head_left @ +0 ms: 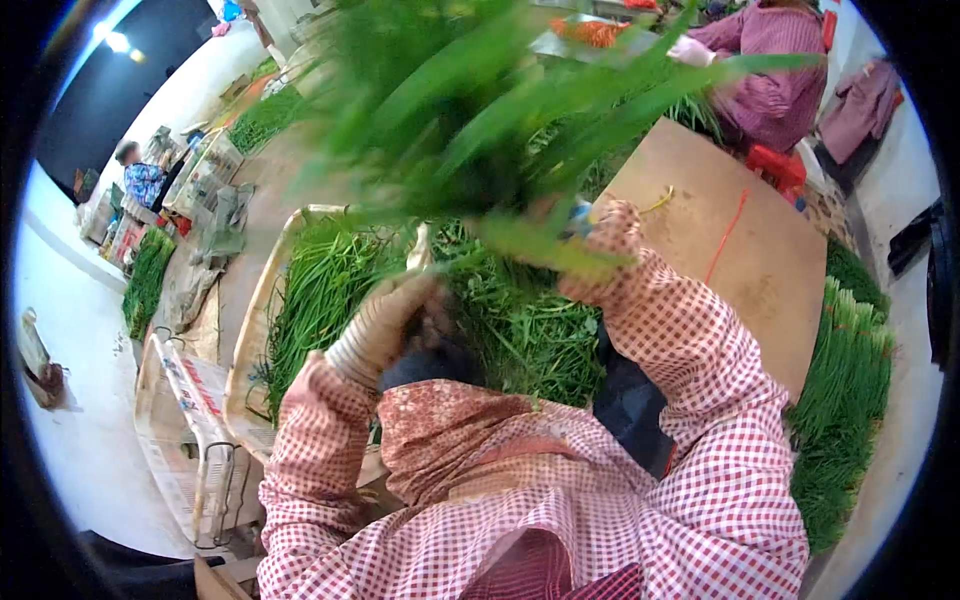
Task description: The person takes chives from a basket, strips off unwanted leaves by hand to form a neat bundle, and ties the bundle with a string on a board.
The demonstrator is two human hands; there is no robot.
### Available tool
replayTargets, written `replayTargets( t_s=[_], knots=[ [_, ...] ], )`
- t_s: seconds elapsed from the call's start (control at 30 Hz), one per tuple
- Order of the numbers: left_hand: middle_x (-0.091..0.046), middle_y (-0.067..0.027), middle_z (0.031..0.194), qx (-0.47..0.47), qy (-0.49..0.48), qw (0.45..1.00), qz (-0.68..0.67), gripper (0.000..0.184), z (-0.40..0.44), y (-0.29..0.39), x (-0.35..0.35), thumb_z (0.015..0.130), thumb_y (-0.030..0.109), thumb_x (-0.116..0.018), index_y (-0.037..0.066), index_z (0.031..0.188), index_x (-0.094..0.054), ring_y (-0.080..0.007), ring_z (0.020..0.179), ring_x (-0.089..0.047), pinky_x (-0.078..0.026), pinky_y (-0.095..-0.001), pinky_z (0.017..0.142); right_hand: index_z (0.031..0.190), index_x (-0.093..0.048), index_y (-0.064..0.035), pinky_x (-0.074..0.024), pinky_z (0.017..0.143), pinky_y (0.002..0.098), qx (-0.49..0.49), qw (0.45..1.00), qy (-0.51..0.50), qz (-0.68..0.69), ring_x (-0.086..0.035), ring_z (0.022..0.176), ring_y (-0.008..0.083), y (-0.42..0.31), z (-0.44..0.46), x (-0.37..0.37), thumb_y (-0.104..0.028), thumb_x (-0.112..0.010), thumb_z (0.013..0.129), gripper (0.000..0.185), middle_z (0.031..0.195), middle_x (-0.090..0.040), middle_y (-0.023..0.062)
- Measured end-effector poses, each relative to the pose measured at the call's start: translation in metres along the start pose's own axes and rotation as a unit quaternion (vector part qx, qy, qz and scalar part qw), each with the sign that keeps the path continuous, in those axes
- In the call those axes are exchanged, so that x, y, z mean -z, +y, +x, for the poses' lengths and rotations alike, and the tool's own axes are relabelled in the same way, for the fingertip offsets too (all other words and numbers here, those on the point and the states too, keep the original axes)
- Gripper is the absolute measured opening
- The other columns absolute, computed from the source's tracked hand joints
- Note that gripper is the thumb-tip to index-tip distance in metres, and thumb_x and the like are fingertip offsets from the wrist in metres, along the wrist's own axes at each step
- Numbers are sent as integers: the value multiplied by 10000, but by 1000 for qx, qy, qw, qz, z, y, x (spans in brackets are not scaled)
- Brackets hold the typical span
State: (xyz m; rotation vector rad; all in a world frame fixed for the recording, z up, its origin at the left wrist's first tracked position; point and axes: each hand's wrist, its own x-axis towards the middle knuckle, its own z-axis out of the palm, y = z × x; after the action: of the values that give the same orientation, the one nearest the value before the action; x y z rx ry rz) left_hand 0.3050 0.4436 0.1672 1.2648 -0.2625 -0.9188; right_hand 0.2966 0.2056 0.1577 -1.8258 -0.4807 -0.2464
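A large bunch of long green leafy stalks (470, 110), smeared by motion, fills the top middle. My right hand (595, 245), mostly hidden behind leaves and a checked cuff, is closed at the lower right side of this bunch. Below the bunch, my left hand (395, 310) wears a pale glove; one finger points upward apart from the others, and I see nothing held in it. Beside that hand, loose green stalks (325, 290) lie in a cream plastic basket (250, 350). More cut greens (545, 340) are heaped in front of my lap.
At right is a brown board (740, 250) with a red tie (728, 235) and a yellow tie (658, 200). Bundled greens (845, 400) are stacked along the right wall. A white crate (190, 440) stands at left. Another person (775, 75) sits at upper right, one more (145, 180) far left.
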Motion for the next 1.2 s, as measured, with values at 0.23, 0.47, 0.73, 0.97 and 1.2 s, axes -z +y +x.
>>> replayTargets(
  t_s=[0.23, 0.47, 0.73, 0.97, 1.2],
  knots=[
    [-581, -41, 787, 31, -50, 992, 110, 265, -1, -71, 20, 842, 217, -625, 23, 1008, -559, -136, 640, -527, -447, -261, 604, 1225, -485, -175, -440, 966, 451, 367, 865, -100, -327, -580, 958, 287, -1, -64, -137, -121, -548, 770, 463, 930, -588, 63],
    [-594, -96, 932, 180, -93, 979, -39, 366, 0, -130, 58, 805, 197, -652, 2, 1096, -545, -204, 785, -581, -490, -314, 729, 1201, -508, -190, -427, 984, 403, 241, 888, -238, -310, -537, 1074, 278, 36, -110, -179, -148, -500, 810, 393, 1094, -567, 43],
    [-615, -119, 1059, 171, -22, 974, -148, 524, -5, -90, 23, 703, 102, -675, -14, 1191, -523, -255, 913, -619, -512, -364, 832, 1149, -582, -80, -497, 790, 350, 133, 987, -89, 29, -595, 853, 238, -9, -134, -81, -85, -674, 764, 396, 928, -617, 60],
    [-609, -85, 1138, 174, -121, 970, 123, 686, -63, -81, 63, 610, 70, -762, 14, 1245, -508, -210, 1033, -573, -456, -354, 924, 1321, -426, -95, -494, 820, 307, -262, 793, 338, 434, -512, 1008, 202, 35, -195, -56, -206, -748, 761, 656, 1158, -494, 81],
    [-553, -99, 1250, 214, -40, 975, 54, 801, -90, -133, 8, 617, 24, -742, 33, 1347, -414, -244, 1147, -517, -401, -371, 997, 1309, -438, -70, -501, 789, 322, -304, 843, 327, 299, -572, 976, 205, 64, -180, -42, -299, -611, 868, 526, 1184, -540, 116]
  ],
)
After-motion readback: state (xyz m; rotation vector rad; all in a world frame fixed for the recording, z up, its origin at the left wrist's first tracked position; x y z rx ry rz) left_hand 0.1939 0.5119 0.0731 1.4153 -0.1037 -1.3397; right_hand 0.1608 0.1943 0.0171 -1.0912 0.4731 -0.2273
